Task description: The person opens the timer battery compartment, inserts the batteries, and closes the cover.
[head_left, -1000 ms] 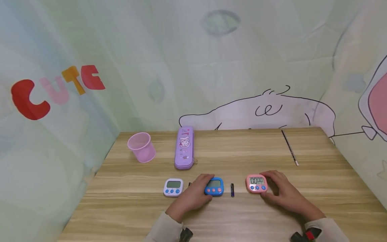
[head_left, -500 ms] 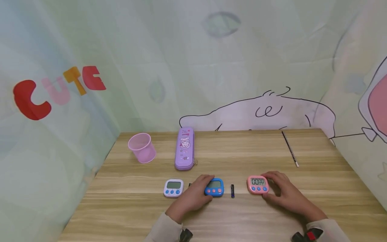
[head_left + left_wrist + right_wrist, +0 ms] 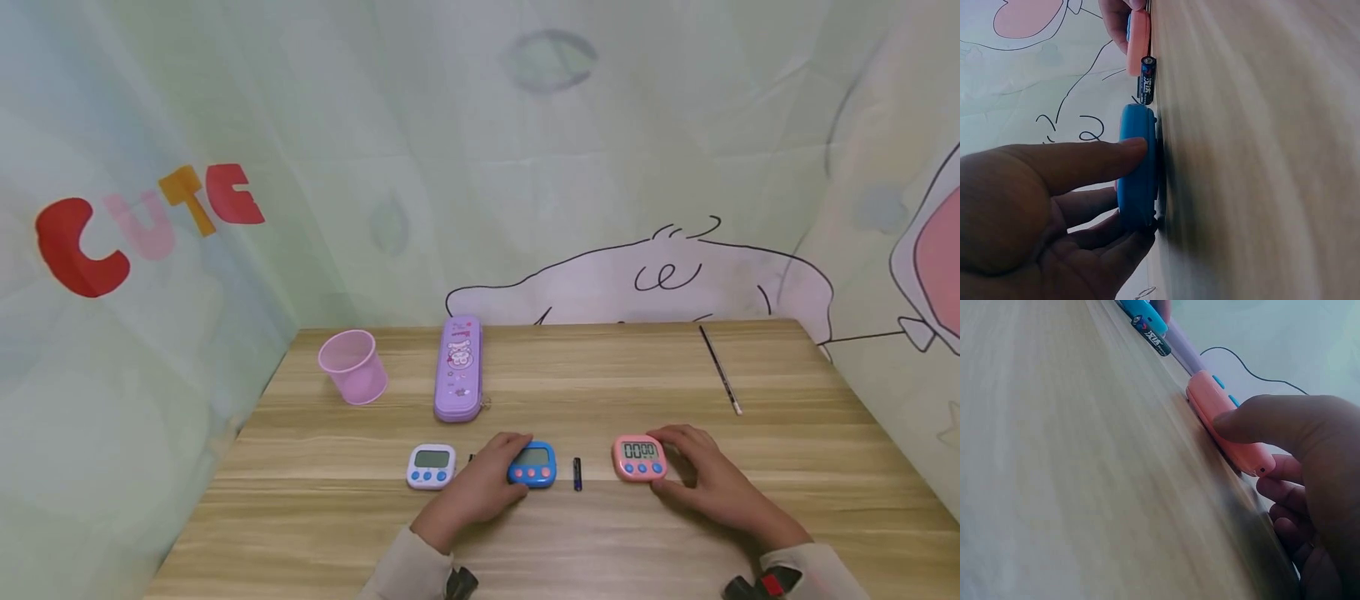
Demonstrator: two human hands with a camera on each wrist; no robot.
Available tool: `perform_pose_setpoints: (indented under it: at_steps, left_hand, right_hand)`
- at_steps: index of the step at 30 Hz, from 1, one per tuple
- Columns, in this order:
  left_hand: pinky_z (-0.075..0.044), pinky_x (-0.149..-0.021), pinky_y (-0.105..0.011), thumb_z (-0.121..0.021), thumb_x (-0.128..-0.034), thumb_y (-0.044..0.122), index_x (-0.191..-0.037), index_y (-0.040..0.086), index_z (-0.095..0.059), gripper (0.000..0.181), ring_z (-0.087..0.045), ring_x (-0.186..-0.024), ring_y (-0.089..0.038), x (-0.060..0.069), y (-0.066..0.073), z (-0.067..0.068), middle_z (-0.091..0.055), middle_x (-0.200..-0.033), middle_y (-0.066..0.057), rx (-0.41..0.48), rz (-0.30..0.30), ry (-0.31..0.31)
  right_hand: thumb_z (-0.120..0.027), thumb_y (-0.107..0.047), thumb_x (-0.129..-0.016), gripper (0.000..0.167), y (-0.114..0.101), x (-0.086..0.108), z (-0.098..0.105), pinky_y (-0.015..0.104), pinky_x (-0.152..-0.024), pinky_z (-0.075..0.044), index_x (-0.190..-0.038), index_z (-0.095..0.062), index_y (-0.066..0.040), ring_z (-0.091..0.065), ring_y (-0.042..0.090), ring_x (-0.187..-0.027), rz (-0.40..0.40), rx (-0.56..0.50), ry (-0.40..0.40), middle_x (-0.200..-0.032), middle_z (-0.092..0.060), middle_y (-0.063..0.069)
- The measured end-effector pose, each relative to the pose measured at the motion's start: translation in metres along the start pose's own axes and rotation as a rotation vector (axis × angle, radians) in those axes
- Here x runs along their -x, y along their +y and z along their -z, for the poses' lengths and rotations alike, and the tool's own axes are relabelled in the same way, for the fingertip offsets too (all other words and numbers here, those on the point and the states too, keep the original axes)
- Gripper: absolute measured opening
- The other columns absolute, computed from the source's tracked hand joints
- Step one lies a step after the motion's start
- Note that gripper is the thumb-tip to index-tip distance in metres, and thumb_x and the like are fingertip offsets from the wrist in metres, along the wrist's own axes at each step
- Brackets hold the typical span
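Note:
In the head view my left hand (image 3: pixel 483 482) grips a blue digital timer (image 3: pixel 532 473) by its near and far edges, thumb on the near side. The left wrist view shows the thumb across the side of this timer (image 3: pixel 1137 165), which sits at the tabletop. My right hand (image 3: pixel 712 479) holds a pink digital timer (image 3: pixel 640 458) between thumb and fingers at its right end; its screen reads zeros. In the right wrist view the thumb presses the pink timer's edge (image 3: pixel 1210 403). A small dark battery (image 3: pixel 577 473) lies between the two timers.
A white timer (image 3: pixel 431 467) lies left of my left hand, with a dark object (image 3: pixel 471 457) mostly hidden behind that hand. Farther back are a pink cup (image 3: pixel 358 375), a purple pencil case (image 3: pixel 458 371) and a pencil (image 3: pixel 721 371). A printed curtain (image 3: pixel 480 167) borders the wooden table (image 3: pixel 585 367).
The right hand and the pink timer have shifted very slightly to the right since one second ago. The left hand keeps its grip on the blue timer in place.

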State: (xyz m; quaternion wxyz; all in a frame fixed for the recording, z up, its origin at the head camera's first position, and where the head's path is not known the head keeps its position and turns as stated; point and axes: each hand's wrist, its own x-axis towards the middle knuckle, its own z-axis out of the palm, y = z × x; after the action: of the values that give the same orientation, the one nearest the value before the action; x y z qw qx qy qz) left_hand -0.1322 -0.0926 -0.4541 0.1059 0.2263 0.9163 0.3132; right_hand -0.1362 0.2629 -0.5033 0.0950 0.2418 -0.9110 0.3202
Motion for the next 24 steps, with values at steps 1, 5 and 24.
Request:
perform_pose_setpoints:
  at_steps: [1,5,24]
  left_hand:
    - [-0.041,-0.108,-0.044,-0.072,-0.085,0.009,-0.143,0.002,-0.044,0.065,-0.047,-0.126,-0.029,0.0,-0.0002,-0.0002,-0.047,-0.139,-0.013,0.002,0.0,0.0]
    - [-0.041,-0.108,-0.044,-0.073,-0.0851,0.01,-0.144,0.002,-0.044,0.066,-0.047,-0.126,-0.028,-0.0001,-0.0007,-0.0003,-0.047,-0.139,-0.013,0.005,0.005,-0.001]
    - [-0.041,-0.108,-0.044,-0.073,-0.0868,0.013,-0.144,0.003,-0.044,0.065,-0.048,-0.126,-0.028,-0.0004,0.0011,0.0,-0.046,-0.139,-0.013,0.011,0.001,-0.002]
  right_hand:
    - [-0.084,-0.034,-0.075,0.063,0.0002,0.0003,-0.0005,0.034,-0.096,-0.042,-0.13,-0.057,-0.018,-0.043,0.013,-0.118,0.004,-0.003,0.002,-0.125,-0.053,-0.009]
    - [-0.084,-0.035,-0.076,0.064,0.0002,0.0007,-0.0014,0.039,-0.095,-0.041,-0.131,-0.057,-0.017,-0.044,0.016,-0.117,0.016,0.004,0.007,-0.124,-0.054,-0.006]
    - [-0.082,-0.037,-0.078,0.069,-0.0024,0.0009,0.001,0.051,-0.096,-0.042,-0.137,-0.054,-0.015,-0.042,0.019,-0.121,-0.018,-0.01,-0.01,-0.128,-0.053,-0.003]
